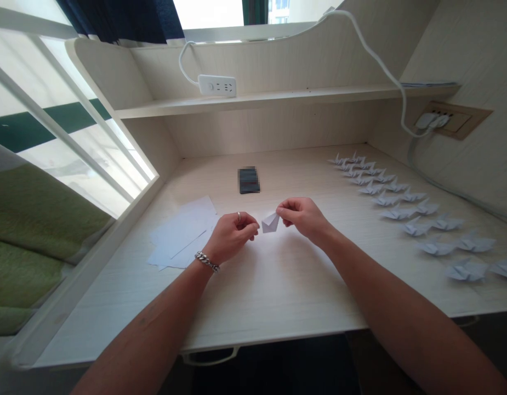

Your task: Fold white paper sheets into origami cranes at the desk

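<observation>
A small, partly folded piece of white paper [270, 222] is held just above the desk [278, 285] between both my hands. My left hand [231, 236], with a ring and a chain bracelet, pinches its left side with curled fingers. My right hand [303, 216] pinches its upper right edge. A loose stack of white paper sheets [181, 233] lies on the desk just left of my left hand.
Several folded white paper cranes [401, 203] stand in two rows along the right of the desk. A dark blurred object [249, 180] lies behind my hands. A power strip [217, 85] sits on the shelf, its cable running to a wall socket [438, 118] at right.
</observation>
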Demonstrator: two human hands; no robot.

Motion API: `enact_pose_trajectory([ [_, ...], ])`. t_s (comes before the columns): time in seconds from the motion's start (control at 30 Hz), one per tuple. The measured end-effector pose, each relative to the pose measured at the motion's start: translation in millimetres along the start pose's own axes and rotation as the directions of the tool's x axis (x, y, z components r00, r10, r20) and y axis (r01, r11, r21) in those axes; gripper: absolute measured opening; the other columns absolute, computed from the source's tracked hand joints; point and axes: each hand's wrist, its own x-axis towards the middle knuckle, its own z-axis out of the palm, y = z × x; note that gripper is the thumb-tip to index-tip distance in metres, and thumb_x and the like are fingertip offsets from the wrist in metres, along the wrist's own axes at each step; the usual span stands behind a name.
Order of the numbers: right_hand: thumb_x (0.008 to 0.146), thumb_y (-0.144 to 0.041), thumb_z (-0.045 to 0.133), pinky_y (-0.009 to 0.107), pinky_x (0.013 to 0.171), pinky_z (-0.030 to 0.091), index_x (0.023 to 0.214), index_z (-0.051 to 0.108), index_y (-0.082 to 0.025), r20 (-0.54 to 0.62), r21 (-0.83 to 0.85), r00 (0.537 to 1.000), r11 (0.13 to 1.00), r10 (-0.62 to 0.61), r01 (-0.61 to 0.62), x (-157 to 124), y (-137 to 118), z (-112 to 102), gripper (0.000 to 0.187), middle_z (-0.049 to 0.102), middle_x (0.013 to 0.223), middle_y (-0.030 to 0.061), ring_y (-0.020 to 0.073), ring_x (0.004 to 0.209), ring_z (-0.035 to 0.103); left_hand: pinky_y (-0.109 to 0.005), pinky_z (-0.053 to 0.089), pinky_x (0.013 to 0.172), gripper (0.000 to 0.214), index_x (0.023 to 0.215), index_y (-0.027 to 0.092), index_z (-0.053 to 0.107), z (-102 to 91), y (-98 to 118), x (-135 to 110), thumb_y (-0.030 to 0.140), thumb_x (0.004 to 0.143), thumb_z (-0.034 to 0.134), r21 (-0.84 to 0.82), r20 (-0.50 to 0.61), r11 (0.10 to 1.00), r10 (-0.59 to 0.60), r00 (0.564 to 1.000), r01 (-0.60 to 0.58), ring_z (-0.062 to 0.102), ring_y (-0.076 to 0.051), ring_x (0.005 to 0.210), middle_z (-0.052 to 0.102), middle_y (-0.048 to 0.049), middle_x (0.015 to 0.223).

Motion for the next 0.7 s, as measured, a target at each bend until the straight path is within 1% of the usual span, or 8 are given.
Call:
enact_pose_trajectory([
  [0.1,0.073,-0.034,0.065,0.027,0.053,0.041,0.070,0.064,-0.014,-0.073,0.051,0.997,0.999,-0.001,0.005,0.6,2.0,1.0,0.020,0.056,0.055,-0.0004,0.0121,0.052,0.050,-0.026,0.049,0.060,0.020,0.077,0.014,0.065,1.9,-1.5,0.9,0.033,0.079,0.061,-0.096,-0.069,0.995,-0.023,0.997,0.016,0.061,-0.015,0.061,0.067,-0.0043,0.067],
  [0.23,0.075,-0.036,0.064,0.027,0.053,0.043,0.075,0.065,-0.014,-0.074,0.062,0.996,0.997,-0.042,0.046,-0.7,4.5,13.1,0.021,0.058,0.060,0.0001,0.0123,0.054,0.052,-0.027,0.050,0.062,0.030,0.090,0.013,0.065,9.5,-1.3,2.0,0.040,0.078,0.065,-0.187,-0.058,0.982,-0.020,0.998,0.009,0.064,-0.016,0.067,0.069,-0.0065,0.075],
  [0.33,0.077,-0.034,0.062,0.027,0.055,0.044,0.076,0.065,-0.015,-0.014,0.015,0.998,0.998,-0.063,0.063,-2.6,4.6,18.4,0.020,0.060,0.064,0.0008,0.0131,0.057,0.054,-0.026,0.048,0.061,0.030,0.085,0.013,0.064,12.0,-1.6,2.6,0.042,0.079,0.065,-0.174,-0.095,0.985,-0.032,0.995,0.015,0.063,-0.015,0.066,0.069,-0.0064,0.074],
  [0.43,0.078,-0.031,0.060,0.027,0.058,0.043,0.076,0.066,-0.016,0.077,-0.091,0.994,0.992,-0.079,0.085,-5.4,2.1,18.5,0.017,0.063,0.067,0.0013,0.0137,0.061,0.056,-0.026,0.048,0.061,0.027,0.081,0.013,0.064,10.5,-1.0,2.1,0.040,0.081,0.063,-0.143,-0.126,0.989,-0.037,0.991,0.019,0.061,-0.014,0.065,0.067,-0.0046,0.070],
  [0.57,0.077,-0.026,0.058,0.026,0.062,0.041,0.075,0.068,-0.016,0.136,-0.227,0.980,0.959,-0.142,0.171,-9.5,-3.2,18.8,0.014,0.067,0.072,0.0018,0.0139,0.067,0.056,-0.025,0.045,0.060,0.022,0.079,0.014,0.065,9.3,3.0,-0.2,0.035,0.082,0.061,-0.060,-0.058,0.998,0.016,0.998,-0.020,0.059,-0.013,0.063,0.066,-0.0022,0.067],
  [0.63,0.076,-0.024,0.057,0.025,0.060,0.040,0.072,0.068,-0.017,0.155,-0.252,0.978,0.952,-0.137,0.174,-9.8,-4.5,17.7,0.014,0.066,0.069,0.0010,0.0137,0.065,0.055,-0.024,0.044,0.058,0.021,0.077,0.014,0.065,9.2,4.9,-0.7,0.034,0.081,0.061,-0.057,-0.039,0.998,0.023,0.999,-0.025,0.058,-0.012,0.061,0.065,-0.0016,0.065],
  [0.7,0.074,-0.024,0.058,0.025,0.058,0.038,0.070,0.068,-0.017,0.158,-0.245,0.981,0.958,-0.109,0.146,-8.4,-4.0,13.7,0.013,0.064,0.065,0.0001,0.0133,0.062,0.054,-0.024,0.044,0.057,0.021,0.076,0.014,0.065,8.3,5.7,-0.3,0.034,0.080,0.063,-0.102,-0.045,0.995,-0.001,0.999,-0.003,0.058,-0.012,0.059,0.064,-0.0014,0.063],
])
